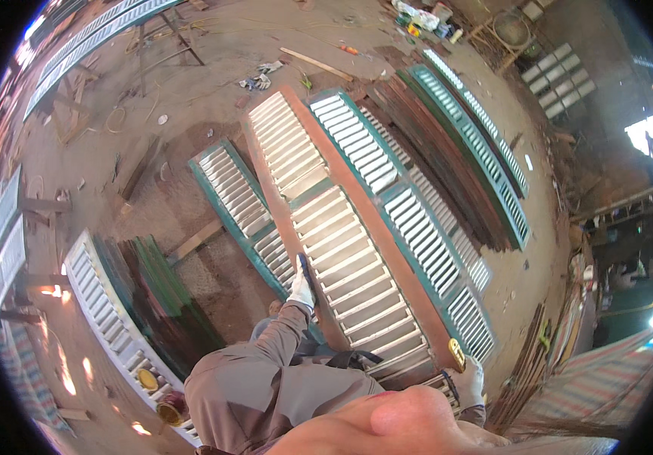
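A large louvered shutter (345, 262) with a brown frame and pale slats lies in front of me. My left hand (302, 288), in a white glove, is at its left edge, with dark blue showing at the fingers; they look closed over the frame. At the near right corner my gloved right hand (469, 378) is closed round a yellow, rounded object with dark marks (457, 354), whose kind I cannot make out. Part of that hand's fingers is hidden. Green-framed louvered shutters (224, 189) lie on both sides of the brown one.
Dark stacked slabs (433, 152) and more louvers (478, 140) lie to the right. At left, a pale louvered panel (106, 292) bears a yellow-topped can (147, 379) and another can (171, 409). Gloves (260, 77) and a wooden strip (317, 64) lie on the floor ahead.
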{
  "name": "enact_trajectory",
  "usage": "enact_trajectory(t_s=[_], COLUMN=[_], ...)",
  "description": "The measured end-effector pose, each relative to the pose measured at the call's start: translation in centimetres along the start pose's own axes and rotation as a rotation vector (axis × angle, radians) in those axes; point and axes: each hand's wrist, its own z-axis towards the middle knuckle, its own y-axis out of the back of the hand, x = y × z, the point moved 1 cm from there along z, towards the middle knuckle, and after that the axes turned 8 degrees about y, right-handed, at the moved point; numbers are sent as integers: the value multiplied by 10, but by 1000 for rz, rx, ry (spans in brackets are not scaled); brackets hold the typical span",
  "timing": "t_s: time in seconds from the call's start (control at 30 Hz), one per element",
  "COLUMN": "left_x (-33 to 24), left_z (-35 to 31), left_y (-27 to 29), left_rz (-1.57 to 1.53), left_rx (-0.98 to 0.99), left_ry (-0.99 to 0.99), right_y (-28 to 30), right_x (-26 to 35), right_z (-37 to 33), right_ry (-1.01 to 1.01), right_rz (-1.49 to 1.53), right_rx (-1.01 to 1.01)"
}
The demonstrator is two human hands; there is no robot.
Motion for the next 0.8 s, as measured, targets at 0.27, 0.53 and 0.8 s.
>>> enact_trajectory(t_s=[0.27, 0.53, 0.8], left_x=[38, 105, 169], left_z=[47, 66, 114], left_y=[-94, -192, -225], left_rz=[8, -97, 131], left_rx=[-59, -283, -481], left_ry=[-143, -218, -210], right_y=[-56, -74, -85], right_x=[-144, -254, -330], right_z=[114, 221, 319], right_ry=[-71, -86, 65], right_rz=[290, 423, 600], right_rx=[70, 196, 364])
